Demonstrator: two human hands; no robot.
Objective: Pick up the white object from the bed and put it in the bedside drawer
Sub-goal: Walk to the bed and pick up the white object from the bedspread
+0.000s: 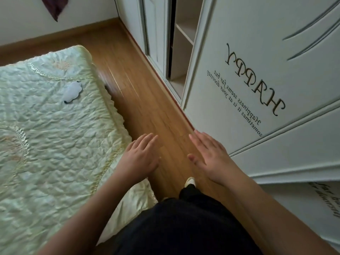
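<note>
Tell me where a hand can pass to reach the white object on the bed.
The quilted bed cover is bare between its near right edge and the white object, so the left hand can cross it freely. The wood floor strip between the bed and wardrobe door is clear too, but narrow. Both the left and right hand are empty.

Bare floor strip (147,100) between bed (46,135) and wardrobe door (276,52).
</note>
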